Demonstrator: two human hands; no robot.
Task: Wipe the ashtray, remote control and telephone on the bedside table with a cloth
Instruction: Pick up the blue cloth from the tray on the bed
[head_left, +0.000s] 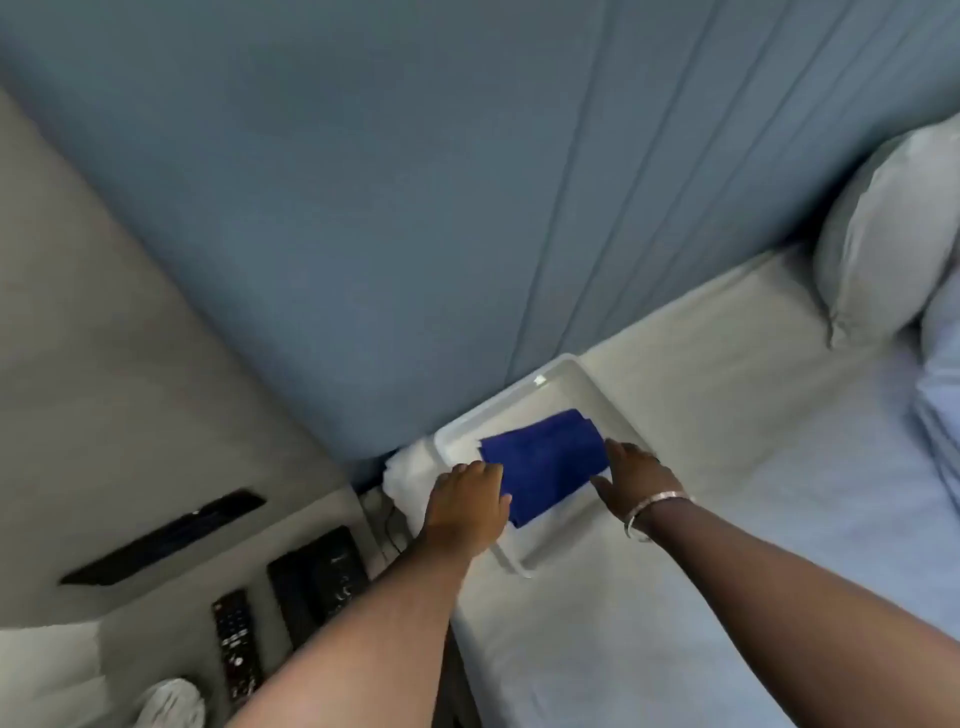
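— Where is the cloth (545, 460)?
— Folded in the white tray (566, 371) at the bed's (701, 545) head corner. Left hand (467, 501) and right hand (636, 475) lie open on its two ends, probably to lift it.
— And the rest?
— Remote control (235, 644), telephone (317, 577) and ashtray (171, 704) wait on the bedside table (140, 613).

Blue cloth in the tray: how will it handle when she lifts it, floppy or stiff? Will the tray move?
The blue cloth looks like soft folded fabric, so it will probably droop and unfold if lifted by one edge. It is likely light. The white tray sits on soft bedding, so it may shift a little. The left hand and right hand flank the cloth.
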